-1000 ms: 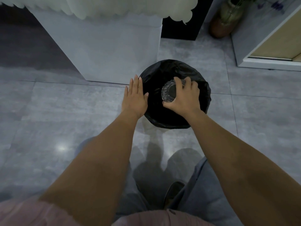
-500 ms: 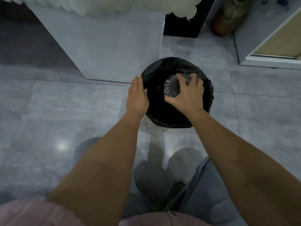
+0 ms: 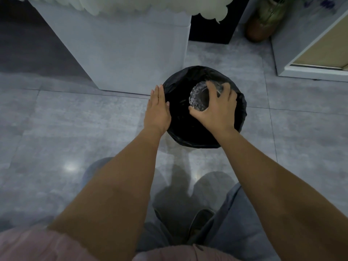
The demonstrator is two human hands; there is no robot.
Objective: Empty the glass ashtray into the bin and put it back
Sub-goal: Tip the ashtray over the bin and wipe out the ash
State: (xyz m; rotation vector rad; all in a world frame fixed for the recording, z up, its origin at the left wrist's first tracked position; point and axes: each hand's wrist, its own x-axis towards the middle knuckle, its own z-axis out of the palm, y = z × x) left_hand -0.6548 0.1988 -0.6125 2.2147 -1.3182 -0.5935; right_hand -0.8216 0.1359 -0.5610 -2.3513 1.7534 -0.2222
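Two hands are working over the bin, one tipping the ashtray, one steadying the rim.

Fingers and thumb of the right hand [image 3: 216, 110] are clamping the rim of the glass ashtray [image 3: 199, 97], holding it tilted over the middle of the bin [image 3: 190, 142], its open face seemingly turning down and leftward toward the dark bag. Left of that, the left hand [image 3: 157, 110] is lying flat and open-fingered against the bin's left rim, gripping nothing. Since the ashtray is sitting directly above the bin mouth, the coming shake or lift belongs to the right hand; whether ash is remaining inside cannot be told. Beyond the bin, a pale cabinet [image 3: 131, 53] is standing on the grey tiled floor [image 3: 56, 129].
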